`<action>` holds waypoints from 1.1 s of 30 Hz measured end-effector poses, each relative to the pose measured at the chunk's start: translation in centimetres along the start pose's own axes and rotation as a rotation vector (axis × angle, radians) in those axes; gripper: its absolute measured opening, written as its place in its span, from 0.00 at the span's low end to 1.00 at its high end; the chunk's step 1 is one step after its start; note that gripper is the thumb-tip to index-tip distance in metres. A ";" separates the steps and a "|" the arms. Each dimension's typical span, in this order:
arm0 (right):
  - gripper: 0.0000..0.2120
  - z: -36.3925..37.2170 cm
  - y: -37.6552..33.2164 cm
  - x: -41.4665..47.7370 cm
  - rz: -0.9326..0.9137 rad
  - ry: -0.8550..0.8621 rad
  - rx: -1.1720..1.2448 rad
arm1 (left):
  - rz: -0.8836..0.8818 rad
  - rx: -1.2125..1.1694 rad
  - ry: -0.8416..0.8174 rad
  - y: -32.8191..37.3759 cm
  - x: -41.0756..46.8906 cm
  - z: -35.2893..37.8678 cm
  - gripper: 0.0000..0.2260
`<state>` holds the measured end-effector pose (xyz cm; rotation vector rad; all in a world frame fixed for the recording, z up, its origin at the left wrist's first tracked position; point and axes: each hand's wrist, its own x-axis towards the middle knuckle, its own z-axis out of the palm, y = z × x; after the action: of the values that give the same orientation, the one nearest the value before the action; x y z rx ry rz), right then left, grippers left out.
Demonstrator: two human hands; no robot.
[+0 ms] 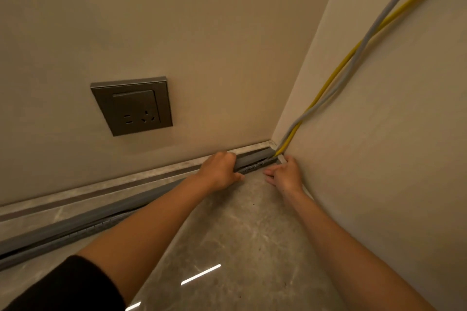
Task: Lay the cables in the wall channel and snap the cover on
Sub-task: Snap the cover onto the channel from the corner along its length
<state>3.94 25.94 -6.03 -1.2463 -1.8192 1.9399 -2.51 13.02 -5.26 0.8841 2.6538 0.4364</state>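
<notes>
A long grey cable channel [75, 222] runs along the foot of the left wall to the corner, its cover [252, 158] raised near the corner end. My left hand [219, 171] grips that cover with curled fingers over its top edge. My right hand [284, 174] rests at the corner by the channel's end, fingers pointing left and lightly bent; whether it holds anything I cannot tell. A yellow cable [336, 74] and a grey cable [364, 40] come down the right wall together and enter the channel at the corner.
A grey wall socket [132, 106] sits on the left wall above the channel. A pale stone skirting [156, 169] runs behind the channel. The floor [240, 247] is glossy marble tile with light reflections.
</notes>
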 end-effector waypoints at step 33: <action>0.08 -3.9 3.0 -1.2 0.103 -0.301 0.435 | 0.173 -0.461 -0.334 3.7 2.3 0.1 0.11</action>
<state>8.46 27.33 -7.80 -0.9624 -1.3473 2.5176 -2.30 17.31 -4.40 0.9397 2.0630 0.8215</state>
